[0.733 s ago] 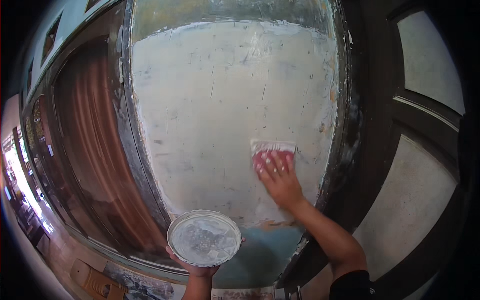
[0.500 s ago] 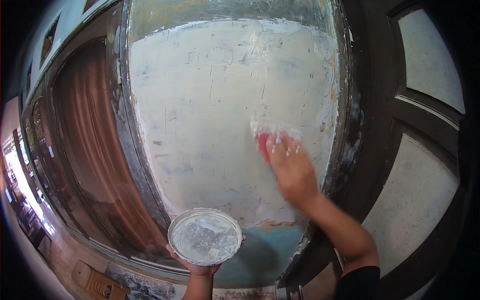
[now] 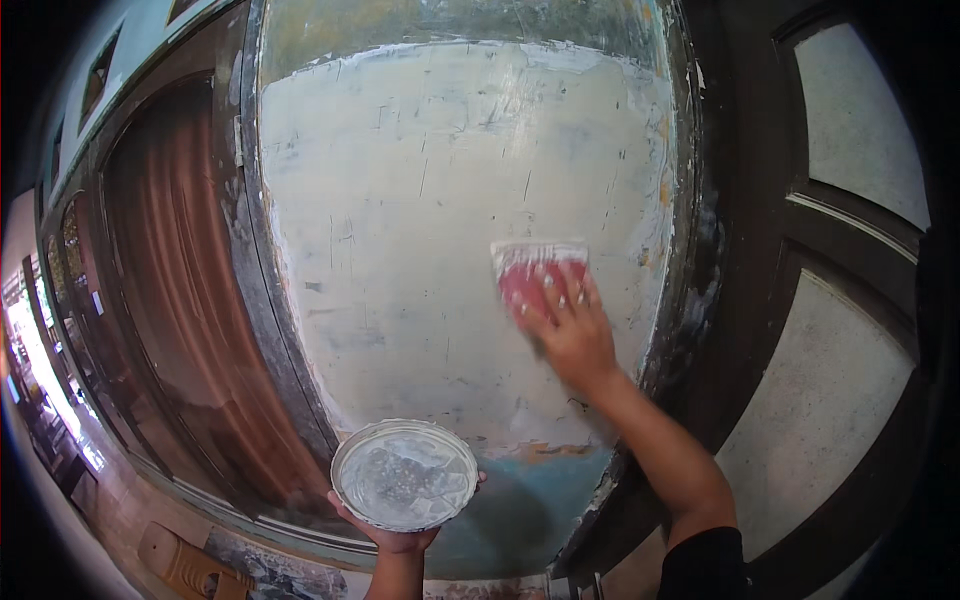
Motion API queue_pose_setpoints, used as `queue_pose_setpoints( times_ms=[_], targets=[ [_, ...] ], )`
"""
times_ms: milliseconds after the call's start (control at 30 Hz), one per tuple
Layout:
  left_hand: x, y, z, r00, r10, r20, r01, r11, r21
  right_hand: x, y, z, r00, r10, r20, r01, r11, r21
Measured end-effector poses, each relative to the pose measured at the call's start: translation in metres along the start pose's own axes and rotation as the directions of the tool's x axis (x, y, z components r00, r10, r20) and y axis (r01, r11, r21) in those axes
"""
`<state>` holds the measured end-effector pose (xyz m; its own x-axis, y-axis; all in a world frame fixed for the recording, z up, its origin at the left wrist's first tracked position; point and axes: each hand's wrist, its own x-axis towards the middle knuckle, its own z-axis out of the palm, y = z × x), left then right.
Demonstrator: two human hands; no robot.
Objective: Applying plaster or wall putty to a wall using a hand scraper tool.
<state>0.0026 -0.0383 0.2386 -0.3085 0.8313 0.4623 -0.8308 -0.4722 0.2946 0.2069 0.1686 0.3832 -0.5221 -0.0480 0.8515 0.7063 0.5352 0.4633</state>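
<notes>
My right hand presses a red flat putty spreader to the wall panel, its fingers spread over the back and flecked with white putty. A band of white putty lies along the spreader's upper edge. The wall panel is coated off-white, with dark scratches and thin patches. Low in front of the wall, my left hand supports a round shallow lid from below, fingers curled round its rim. White putty is smeared inside the lid. Most of the left fingers are hidden beneath it.
Dark wooden frames border the panel, with a brown-curtained window on the left and a dark door with pale panes on the right. Bare greenish wall shows above the coating. A brown plastic stool stands at lower left.
My right hand has shifted slightly left and turned the spreader flatter to the wall, so more of its red face shows. The lid has moved a little left.
</notes>
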Motion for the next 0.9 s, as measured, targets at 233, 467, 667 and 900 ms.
queue_pose_setpoints(
  times_ms=[233,467,667,900],
  targets=[
    [0.008,0.004,-0.003,0.998,-0.049,0.032,0.047,0.998,0.050,-0.038,-0.055,-0.043,0.991,-0.035,0.127,0.001,0.967,0.256],
    [0.009,0.012,-0.015,1.000,0.018,0.009,-0.018,1.000,-0.006,0.102,0.001,-0.081,0.913,0.102,0.395,-0.334,0.743,0.581],
    [0.021,0.031,-0.029,0.996,0.086,0.006,-0.086,0.995,0.047,0.195,-0.019,-0.054,0.823,-0.154,0.547,-0.254,0.762,0.596],
    [0.038,0.055,-0.041,0.992,0.129,0.005,-0.129,0.990,0.060,0.228,-0.027,-0.025,0.842,-0.125,0.525,0.062,0.989,0.136]
  ],
)
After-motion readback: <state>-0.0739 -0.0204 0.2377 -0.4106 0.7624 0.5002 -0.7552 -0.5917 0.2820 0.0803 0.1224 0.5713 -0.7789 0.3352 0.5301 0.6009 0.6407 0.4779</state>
